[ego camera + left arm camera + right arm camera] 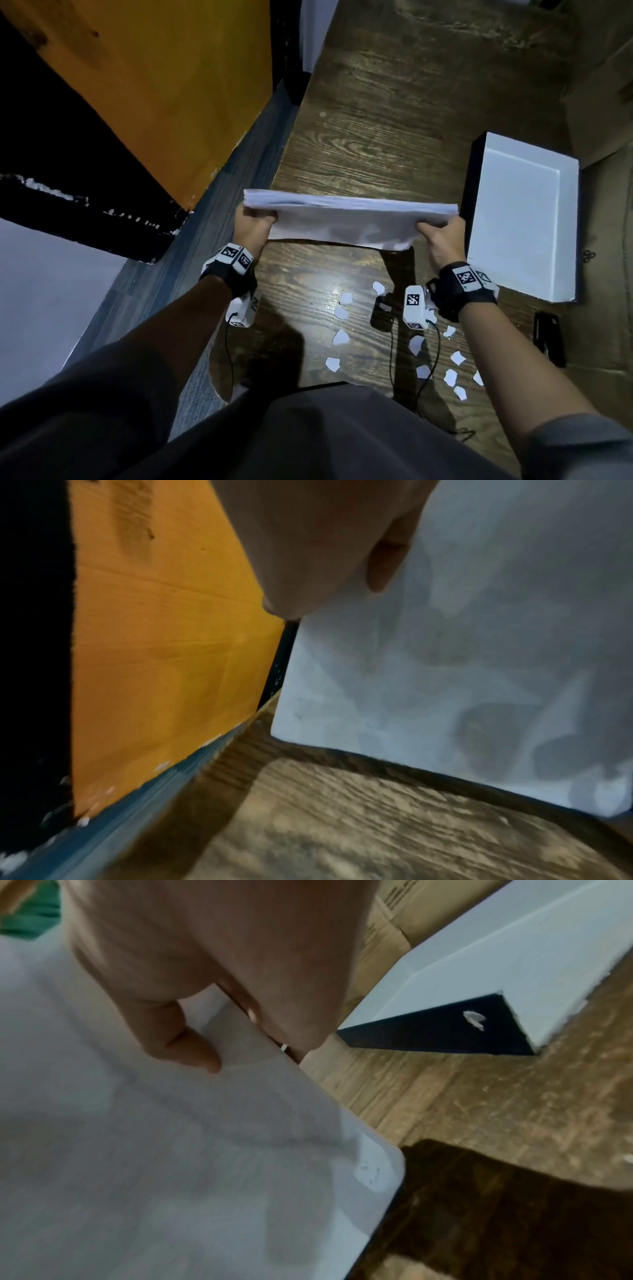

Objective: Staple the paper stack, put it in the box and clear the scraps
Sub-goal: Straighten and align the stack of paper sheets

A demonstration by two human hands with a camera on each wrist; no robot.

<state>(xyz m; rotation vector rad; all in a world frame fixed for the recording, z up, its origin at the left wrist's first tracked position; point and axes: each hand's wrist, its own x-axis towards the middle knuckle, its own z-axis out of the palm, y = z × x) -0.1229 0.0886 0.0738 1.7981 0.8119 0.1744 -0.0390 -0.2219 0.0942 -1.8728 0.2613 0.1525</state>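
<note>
A thick white paper stack [346, 219] [462, 669] [154, 1137] stands on its long edge over the wooden table [370, 113], tilted toward me. My left hand [255, 221] [325, 555] grips its left end and my right hand [442, 236] [212, 993] grips its right end. The open box [524, 219] [479, 969], white inside with dark outer walls, lies just right of the stack. Several white paper scraps [342, 337] lie scattered on the table near my wrists. A black stapler [549, 337] lies at the lower right, beside the box.
An orange wooden panel [154, 85] [164, 642] stands at the left past the table's edge. Brown cardboard [603, 113] lies behind and under the box. A small black object [381, 313] sits among the scraps. Wrist-camera cables hang below my arms.
</note>
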